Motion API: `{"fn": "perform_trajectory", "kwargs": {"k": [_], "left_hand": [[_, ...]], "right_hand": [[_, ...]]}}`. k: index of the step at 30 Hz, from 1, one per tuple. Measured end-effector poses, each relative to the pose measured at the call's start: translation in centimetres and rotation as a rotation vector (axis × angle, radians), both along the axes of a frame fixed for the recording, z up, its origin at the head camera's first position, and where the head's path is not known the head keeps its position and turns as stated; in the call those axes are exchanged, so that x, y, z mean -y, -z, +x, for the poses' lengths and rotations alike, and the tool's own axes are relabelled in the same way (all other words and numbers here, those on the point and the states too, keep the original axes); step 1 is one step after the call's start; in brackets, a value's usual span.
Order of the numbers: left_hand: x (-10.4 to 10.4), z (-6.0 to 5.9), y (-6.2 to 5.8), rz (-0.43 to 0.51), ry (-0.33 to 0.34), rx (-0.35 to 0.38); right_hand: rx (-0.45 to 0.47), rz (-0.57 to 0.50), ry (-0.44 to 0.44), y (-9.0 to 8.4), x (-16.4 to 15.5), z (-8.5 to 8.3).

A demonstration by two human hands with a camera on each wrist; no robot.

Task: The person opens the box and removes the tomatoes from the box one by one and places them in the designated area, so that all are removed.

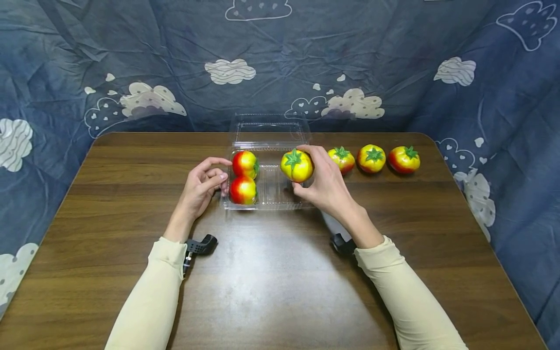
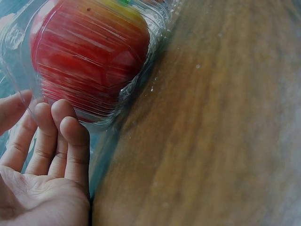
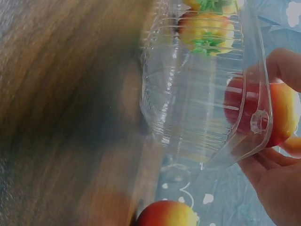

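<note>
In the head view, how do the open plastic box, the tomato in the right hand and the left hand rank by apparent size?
1. Plastic box, clearly largest.
2. Left hand.
3. Tomato held by the right hand, smallest.

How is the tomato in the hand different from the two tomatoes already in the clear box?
The held tomato is gripped by the right hand above the clear box; the two boxed tomatoes rest inside at its left end. The held tomato shows its green stem on top and looks mostly yellow; the two boxed tomatoes lie on their sides, showing red. The left hand touches the box beside them. All look alike in size and shape.
</note>
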State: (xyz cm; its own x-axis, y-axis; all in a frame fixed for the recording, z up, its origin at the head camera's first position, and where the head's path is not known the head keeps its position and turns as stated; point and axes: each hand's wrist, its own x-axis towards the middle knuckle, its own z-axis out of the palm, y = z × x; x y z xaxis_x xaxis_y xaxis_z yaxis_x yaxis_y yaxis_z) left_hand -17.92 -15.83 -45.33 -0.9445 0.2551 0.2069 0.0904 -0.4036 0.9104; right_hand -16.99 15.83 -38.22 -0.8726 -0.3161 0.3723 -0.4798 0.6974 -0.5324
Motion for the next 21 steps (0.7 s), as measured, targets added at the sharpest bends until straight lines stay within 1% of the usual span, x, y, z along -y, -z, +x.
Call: {"fn": "perform_trajectory", "kwargs": {"k": [5, 8, 12, 16, 21], "left_hand": [[-0.11, 0.01, -0.03, -0.006, -0.006, 0.005], [-0.15, -0.01, 0.05, -0.007, -0.009, 0.006], [-0.12, -0.03, 0.15, 0.0, 0.001, -0.001], [-0.09, 0.03, 0.13, 0.002, 0.004, -0.008], [-0.12, 0.1, -0.06, 0.002, -0.001, -0.01]], "right_hand": [[0.05, -0.07, 0.001, -0.16, -0.14, 0.1], [0.098, -0.123, 0.013, -0.32, -0.18, 0.28], [0.139, -0.187, 0.039, -0.57, -0.25, 0.48], [0.13, -0.225, 0.05, -0.73, -0.36, 0.47], [0.145, -0.236, 0.065, -0.84, -0.33, 0.54]]}}
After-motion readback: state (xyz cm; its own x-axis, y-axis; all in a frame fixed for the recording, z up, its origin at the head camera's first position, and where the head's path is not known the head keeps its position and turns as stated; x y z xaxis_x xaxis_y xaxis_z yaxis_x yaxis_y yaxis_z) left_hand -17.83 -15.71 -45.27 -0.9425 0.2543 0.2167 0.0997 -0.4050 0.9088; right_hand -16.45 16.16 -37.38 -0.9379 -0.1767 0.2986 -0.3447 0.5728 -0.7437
